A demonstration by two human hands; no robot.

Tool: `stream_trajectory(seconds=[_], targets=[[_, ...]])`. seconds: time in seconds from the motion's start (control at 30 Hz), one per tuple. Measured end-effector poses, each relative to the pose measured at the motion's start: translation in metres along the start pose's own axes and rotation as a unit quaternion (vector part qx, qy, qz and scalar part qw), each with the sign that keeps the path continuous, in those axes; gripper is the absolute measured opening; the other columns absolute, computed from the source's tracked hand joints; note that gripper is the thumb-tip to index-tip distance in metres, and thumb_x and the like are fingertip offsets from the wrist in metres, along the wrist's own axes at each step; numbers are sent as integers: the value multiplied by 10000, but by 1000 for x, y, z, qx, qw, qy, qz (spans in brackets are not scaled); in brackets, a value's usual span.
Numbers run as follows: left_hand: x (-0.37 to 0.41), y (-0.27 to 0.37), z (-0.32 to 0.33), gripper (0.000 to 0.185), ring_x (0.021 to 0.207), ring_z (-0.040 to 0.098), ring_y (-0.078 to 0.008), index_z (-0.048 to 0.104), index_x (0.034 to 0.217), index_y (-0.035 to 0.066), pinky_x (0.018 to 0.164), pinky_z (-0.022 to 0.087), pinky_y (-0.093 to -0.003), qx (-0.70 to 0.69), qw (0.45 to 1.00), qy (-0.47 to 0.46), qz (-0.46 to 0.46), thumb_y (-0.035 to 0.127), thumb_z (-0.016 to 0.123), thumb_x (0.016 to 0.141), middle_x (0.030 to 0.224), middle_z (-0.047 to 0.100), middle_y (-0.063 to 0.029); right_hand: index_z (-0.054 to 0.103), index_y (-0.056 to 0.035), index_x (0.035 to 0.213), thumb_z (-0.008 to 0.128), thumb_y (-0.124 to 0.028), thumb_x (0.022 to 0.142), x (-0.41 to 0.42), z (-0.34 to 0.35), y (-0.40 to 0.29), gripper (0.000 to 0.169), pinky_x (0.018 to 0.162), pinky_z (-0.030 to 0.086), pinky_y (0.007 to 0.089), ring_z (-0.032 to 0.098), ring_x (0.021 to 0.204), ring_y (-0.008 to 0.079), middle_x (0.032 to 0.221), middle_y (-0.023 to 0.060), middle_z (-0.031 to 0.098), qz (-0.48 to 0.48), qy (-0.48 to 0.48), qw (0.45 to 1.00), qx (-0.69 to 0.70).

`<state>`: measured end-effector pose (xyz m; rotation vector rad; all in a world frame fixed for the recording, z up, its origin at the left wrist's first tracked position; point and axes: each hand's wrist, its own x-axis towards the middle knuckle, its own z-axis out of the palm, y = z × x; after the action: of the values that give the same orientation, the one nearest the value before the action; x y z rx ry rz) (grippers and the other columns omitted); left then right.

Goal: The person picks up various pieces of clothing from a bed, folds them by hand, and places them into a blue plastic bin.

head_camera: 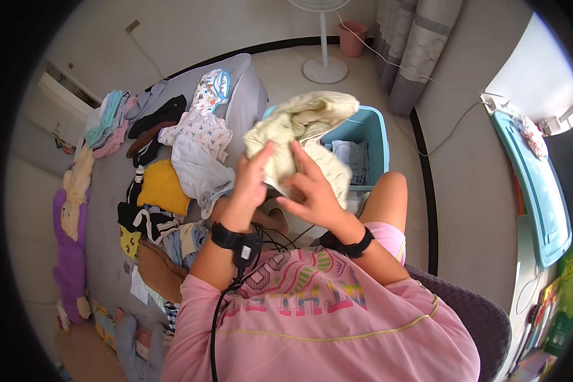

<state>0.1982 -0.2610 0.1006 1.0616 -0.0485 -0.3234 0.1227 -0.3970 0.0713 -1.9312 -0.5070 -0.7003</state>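
A pale cream garment, crumpled and partly folded over, hangs in front of me above a blue plastic storage bin. My left hand grips its near left edge, with the thumb on top of the cloth. Against the lower middle of the garment is my right hand, its index finger extended and the other fingers spread; whether it pinches any cloth is unclear. Folded white and grey clothing lies inside the bin, which the garment partly covers.
Left of me, a grey mattress bears a yellow garment, a brown garment, folded towels and a purple plush toy. A pedestal fan stands beyond the bin. A blue lid leans at right.
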Motion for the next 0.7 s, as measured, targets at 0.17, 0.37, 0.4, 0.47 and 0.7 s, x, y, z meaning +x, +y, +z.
stream_trajectory(seconds=[0.17, 0.37, 0.4, 0.47, 0.7], targets=[[6, 61, -17, 360, 930, 620, -214, 537, 1141, -21, 831, 504, -334, 77, 996, -44, -20, 123, 626, 824, 1053, 621, -123, 481, -39, 1080, 699, -95, 746, -3, -33, 33, 403, 744, 463, 258, 538, 895, 140, 1151, 104, 508, 150, 278, 912, 260], [5, 87, -32, 351, 867, 635, -194, 538, 1126, -16, 780, 523, -319, 139, 987, -83, -2, 111, 627, 811, 1004, 627, -109, 141, -99, 1438, 859, -362, 547, 11, -52, 51, 1175, 1060, 263, 422, 249, 1328, 306, 1452, 189, 211, 230, -104, 865, 433], [2, 90, -34, 353, 866, 635, -195, 537, 1127, -16, 779, 523, -319, 139, 987, -85, -8, 113, 626, 811, 1004, 627, -110, 138, -104, 1439, 865, -356, 527, 5, -38, 47, 1193, 1066, 260, 415, 255, 1328, 317, 1452, 199, 210, 142, -119, 921, 342], [-8, 92, -39, 350, 886, 629, -198, 535, 1135, -14, 786, 518, -318, 151, 987, -59, 2, 110, 615, 818, 1012, 623, -117, 145, -120, 1440, 867, -323, 508, -8, -8, 29, 1197, 1067, 273, 399, 288, 1309, 348, 1444, 219, 222, 32, -123, 978, 164], [-21, 85, -59, 333, 904, 619, -174, 535, 1148, -17, 795, 500, -298, 201, 979, -40, 24, 104, 593, 844, 1041, 619, -101, 560, -65, 1099, 638, -110, 768, -24, 14, 46, 342, 956, 381, 362, 469, 1157, 341, 1250, 223, 484, 131, -40, 972, 191]])
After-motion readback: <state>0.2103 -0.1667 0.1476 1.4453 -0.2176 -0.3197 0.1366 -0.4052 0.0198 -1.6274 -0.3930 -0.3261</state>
